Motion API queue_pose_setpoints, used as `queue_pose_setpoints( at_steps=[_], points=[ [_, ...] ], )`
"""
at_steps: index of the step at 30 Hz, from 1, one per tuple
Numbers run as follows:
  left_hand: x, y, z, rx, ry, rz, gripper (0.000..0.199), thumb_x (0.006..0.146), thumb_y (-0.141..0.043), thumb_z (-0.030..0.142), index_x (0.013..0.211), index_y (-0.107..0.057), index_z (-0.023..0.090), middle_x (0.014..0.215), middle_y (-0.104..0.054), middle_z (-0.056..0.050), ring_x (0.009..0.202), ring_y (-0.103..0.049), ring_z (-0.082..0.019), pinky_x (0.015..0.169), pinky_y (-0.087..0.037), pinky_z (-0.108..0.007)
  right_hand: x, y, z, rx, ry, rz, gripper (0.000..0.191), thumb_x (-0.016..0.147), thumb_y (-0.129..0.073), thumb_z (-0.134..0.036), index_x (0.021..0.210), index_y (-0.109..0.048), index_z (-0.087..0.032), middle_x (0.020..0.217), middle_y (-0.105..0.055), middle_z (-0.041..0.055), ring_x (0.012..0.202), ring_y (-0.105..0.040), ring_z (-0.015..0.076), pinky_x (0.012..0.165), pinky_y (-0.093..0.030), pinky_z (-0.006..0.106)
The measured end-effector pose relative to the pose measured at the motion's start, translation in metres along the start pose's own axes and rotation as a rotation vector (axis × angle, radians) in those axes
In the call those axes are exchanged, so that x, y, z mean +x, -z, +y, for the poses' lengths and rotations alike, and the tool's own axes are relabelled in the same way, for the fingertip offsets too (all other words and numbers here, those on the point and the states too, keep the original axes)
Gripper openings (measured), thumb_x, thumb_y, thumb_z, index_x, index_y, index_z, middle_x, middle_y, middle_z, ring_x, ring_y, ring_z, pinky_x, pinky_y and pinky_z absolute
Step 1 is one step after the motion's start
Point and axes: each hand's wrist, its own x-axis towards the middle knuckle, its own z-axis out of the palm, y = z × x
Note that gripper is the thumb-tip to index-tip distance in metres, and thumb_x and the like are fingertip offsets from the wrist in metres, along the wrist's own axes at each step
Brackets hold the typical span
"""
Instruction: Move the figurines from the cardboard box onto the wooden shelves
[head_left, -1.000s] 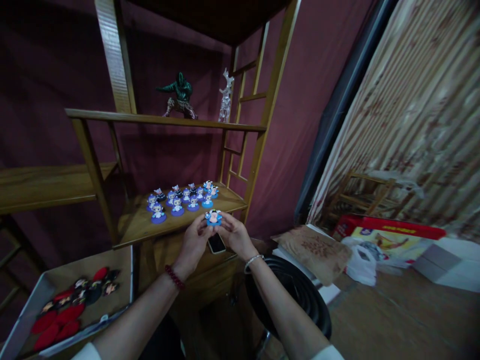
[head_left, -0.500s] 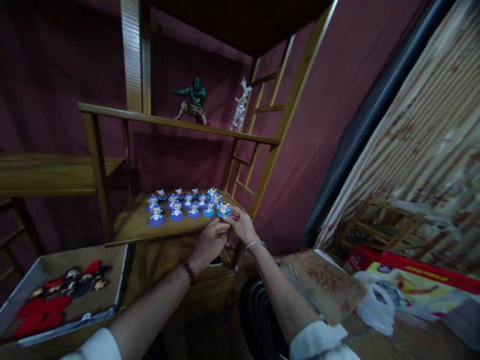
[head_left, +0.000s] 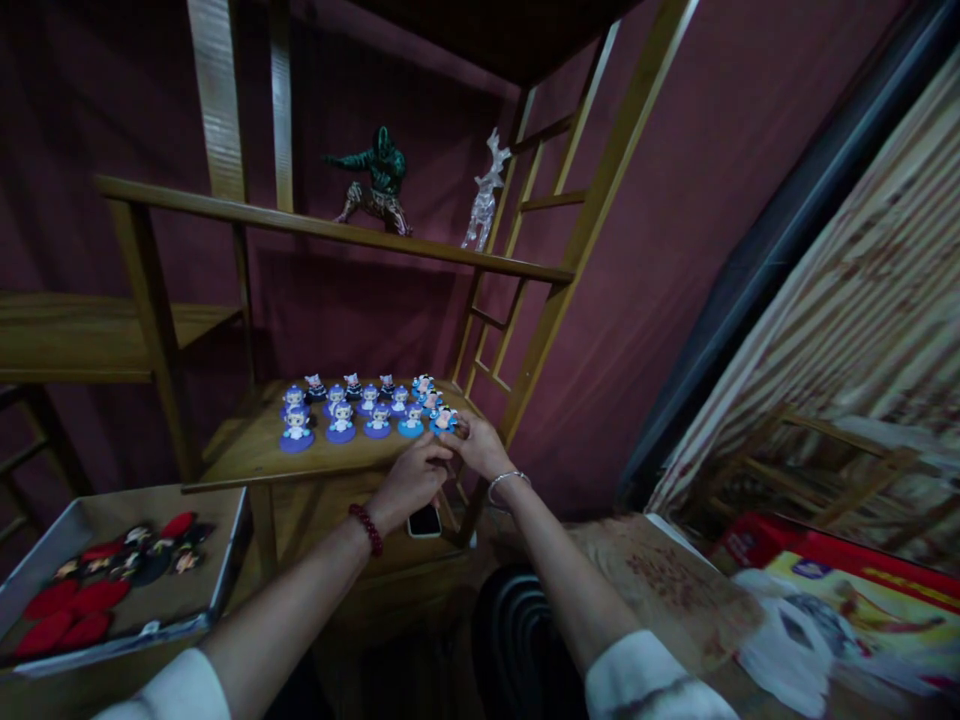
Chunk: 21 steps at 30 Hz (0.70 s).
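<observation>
At the front right of the lower shelf [head_left: 255,455], a small figurine on a round blue base [head_left: 444,421] stands between my fingertips. My right hand [head_left: 481,448] grips its right side with thumb and fingers. My left hand [head_left: 411,482] has its fingers closed at the front of the base, close against the right fingertips; the exact contact is partly hidden. Rows of similar figurines on purple bases [head_left: 340,424] stand to the left, with several dark ones [head_left: 352,386] behind. Another figurine on a blue base [head_left: 411,421] is just beside the held one.
A dark green crouching statue [head_left: 380,180] and a clear deer ornament [head_left: 484,195] stand on the shelf above. At lower left, an open box [head_left: 232,560] holds red-based figurines [head_left: 101,597]. A phone [head_left: 425,522] lies below; a red box [head_left: 855,570] is at right.
The view has shifted slightly and come nearer the shelf. My hands remain at the same figurine, the left fingers a little closer to the right ones. More of the phone shows.
</observation>
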Motion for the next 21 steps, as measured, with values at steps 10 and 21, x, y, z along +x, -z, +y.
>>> queue_pose_setpoints(
  at_steps=[10, 21],
  points=[
    [0.007, -0.006, 0.001, 0.095, 0.047, 0.023, 0.03, 0.066, -0.049, 0.016, 0.093, -0.063, 0.013, 0.118, -0.05, -0.011, 0.049, -0.053, -0.004, 0.033, -0.036, -0.015, 0.014, 0.009, 0.008, 0.014, 0.021, -0.097, 0.032, 0.063, -0.065, -0.02, 0.094, -0.062, -0.021, 0.09, -0.067, 0.0004, 0.084, -0.06, 0.0167, 0.083, -0.045, 0.032],
    [-0.002, -0.004, 0.019, 0.605, -0.214, 0.162, 0.032, 0.07, -0.041, 0.005, 0.091, -0.063, 0.014, 0.116, -0.055, -0.013, 0.107, -0.053, -0.023, 0.092, -0.041, -0.035, 0.041, 0.015, 0.01, 0.322, -0.148, -0.015, 0.022, 0.073, -0.054, -0.019, 0.093, -0.06, -0.016, 0.086, -0.068, 0.0037, 0.082, -0.062, 0.013, 0.083, -0.047, 0.031]
  ],
)
